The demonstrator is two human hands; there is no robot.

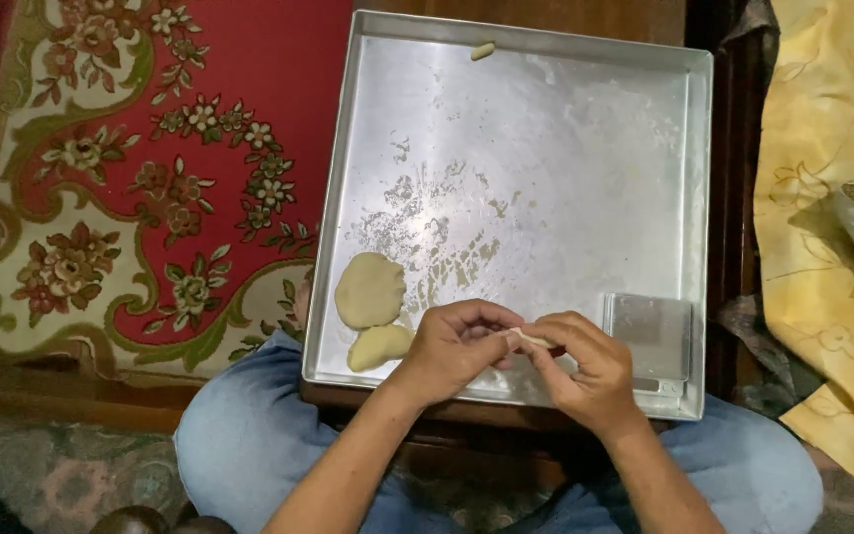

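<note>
Both hands meet over the near edge of a large square tray of dull silver metal [368, 119], which rests on the lap of the person in blue jeans. The left hand [452, 348] and the right hand [585, 368] hold between them a small pale piece of dough [534, 339]; the fingers of both hands are closed on it, pinching it at the fingertips, and most of the piece is hidden by them. In the tray, just left of the left hand, lie two flattened pale dough discs: the bigger round disc [370, 289] and, touching it on the near side, the smaller oval disc [380, 346]. A flat rectangular metal scraper [650, 334] lies in the near right corner, just beside the right hand. A tiny bit of dough [483, 50] sits at the far rim. Flour marks cover the tray bottom. A red floral carpet [150, 168] is at left and a yellow patterned cloth [822, 148] at right
</note>
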